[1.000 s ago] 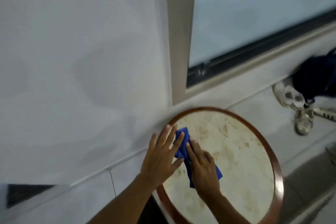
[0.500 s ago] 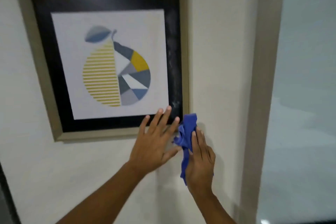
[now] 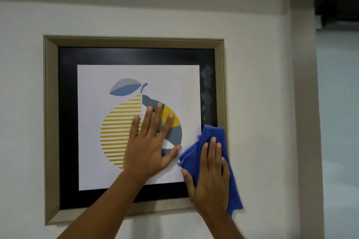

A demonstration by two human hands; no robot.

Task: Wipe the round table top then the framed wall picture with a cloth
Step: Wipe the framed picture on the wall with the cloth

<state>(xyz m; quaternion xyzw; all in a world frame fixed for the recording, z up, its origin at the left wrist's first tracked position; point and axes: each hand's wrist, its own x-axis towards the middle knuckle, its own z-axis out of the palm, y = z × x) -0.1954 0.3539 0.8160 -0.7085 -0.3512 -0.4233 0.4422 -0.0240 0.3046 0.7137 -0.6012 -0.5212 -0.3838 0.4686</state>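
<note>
We see the framed picture (image 3: pixel 134 128) hanging flat on the pale wall (image 3: pixel 256 83), close to square and a little wider than tall, its edges leaning slightly off level in this wide view. The blue cloth (image 3: pixel 211 137) lies over the picture's lower right corner with its long axis running from upper left to lower right, its upper end on the dark mat and its ragged tail hanging past the frame onto the wall. Half a second ago both hands were below the frame's lower right corner and the cloth was bunched upright between them; a second ago they were on the round table, which is no longer in view. Now our left hand (image 3: pixel 149 145) is spread wide, palm flat on the glass over the striped fruit print, fingers pointing up. Our right hand (image 3: pixel 210 182) is pressed flat on the cloth with fingers together and thumb out to the left, holding it against the glass. The picture has a dull gold frame, a black mat and a white print of a yellow-striped fruit with grey and blue segments and a leaf. Pale smudges show on the mat's right side above the cloth.
</note>
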